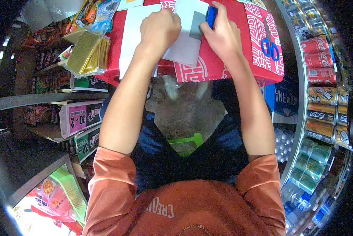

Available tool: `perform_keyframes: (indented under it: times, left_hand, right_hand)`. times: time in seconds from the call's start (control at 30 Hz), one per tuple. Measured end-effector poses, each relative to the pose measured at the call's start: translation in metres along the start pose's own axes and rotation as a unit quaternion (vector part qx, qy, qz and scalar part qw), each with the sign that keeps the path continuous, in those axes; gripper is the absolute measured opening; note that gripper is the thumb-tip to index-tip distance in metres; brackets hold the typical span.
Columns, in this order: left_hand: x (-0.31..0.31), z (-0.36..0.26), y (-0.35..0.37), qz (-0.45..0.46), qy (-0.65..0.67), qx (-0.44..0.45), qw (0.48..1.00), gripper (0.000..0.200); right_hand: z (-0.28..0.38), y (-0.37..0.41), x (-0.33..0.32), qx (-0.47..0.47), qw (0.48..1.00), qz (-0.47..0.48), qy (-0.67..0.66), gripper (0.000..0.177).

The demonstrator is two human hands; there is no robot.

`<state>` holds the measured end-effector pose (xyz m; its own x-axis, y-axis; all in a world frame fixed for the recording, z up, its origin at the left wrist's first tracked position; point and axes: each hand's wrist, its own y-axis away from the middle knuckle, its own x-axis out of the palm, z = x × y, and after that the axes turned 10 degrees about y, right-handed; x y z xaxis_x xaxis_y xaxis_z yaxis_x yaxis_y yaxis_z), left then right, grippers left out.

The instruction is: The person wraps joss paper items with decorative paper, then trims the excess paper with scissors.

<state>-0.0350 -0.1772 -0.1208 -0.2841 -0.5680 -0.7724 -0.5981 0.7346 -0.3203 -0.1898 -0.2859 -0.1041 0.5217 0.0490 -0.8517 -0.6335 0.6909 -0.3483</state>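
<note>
My left hand [160, 28] is curled closed at the left edge of a folded white paper [184, 47]; its fingertips are hidden. Under and beside that hand lies another white sheet [131, 47]. My right hand [223, 33] grips a small blue stapler-like tool [211, 17] at the right edge of the folded paper. The tool's exact kind is hard to make out. Both papers rest on a red table covering [219, 69] with white patterns. Blue-handled scissors [270, 50] lie to the right of my right hand.
Gold packets in clear plastic [86, 53] sit at the table's left edge. Shelves with boxed goods [82, 118] stand on the left. Stacked drink cans [320, 98] line the right. A green plastic stool [186, 143] shows between my legs.
</note>
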Motion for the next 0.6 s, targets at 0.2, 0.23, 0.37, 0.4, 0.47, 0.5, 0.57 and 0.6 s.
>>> perform_keyframes:
  times: [0.2, 0.23, 0.37, 0.4, 0.47, 0.5, 0.57, 0.6]
  left_hand:
    - [-0.005, 0.000, 0.004, -0.006, 0.015, 0.016, 1.000, 0.040]
    - [-0.005, 0.000, 0.005, 0.000, 0.022, 0.009, 1.000, 0.041]
    - [-0.006, 0.001, 0.008, 0.008, 0.037, 0.001, 0.999, 0.043]
    - [-0.005, 0.001, 0.009, 0.007, 0.040, 0.005, 0.999, 0.043]
    - [-0.004, 0.000, 0.010, 0.004, 0.036, 0.010, 0.999, 0.042]
    - [-0.004, 0.000, 0.010, 0.002, 0.034, 0.012, 0.999, 0.042]
    - [-0.003, 0.000, 0.009, 0.011, 0.037, 0.009, 0.999, 0.042]
    - [-0.003, 0.001, 0.008, 0.014, 0.039, 0.006, 0.999, 0.042]
  right_hand:
    - [0.000, -0.005, -0.016, 0.057, 0.998, -0.010, 0.008, 0.069]
    - [0.003, -0.005, -0.021, 0.051, 0.999, -0.005, -0.009, 0.068]
    - [0.018, -0.011, -0.016, 0.013, 0.999, -0.016, -0.047, 0.067]
    - [0.020, -0.013, -0.008, 0.001, 0.998, -0.026, -0.048, 0.067]
    - [0.024, -0.013, 0.006, -0.017, 0.997, -0.026, -0.066, 0.065]
    - [0.025, -0.013, 0.011, -0.022, 0.997, -0.019, -0.068, 0.065]
    - [0.022, -0.015, 0.018, -0.036, 0.998, -0.022, -0.043, 0.067]
    - [0.022, -0.016, 0.016, -0.027, 0.999, -0.016, -0.037, 0.067]
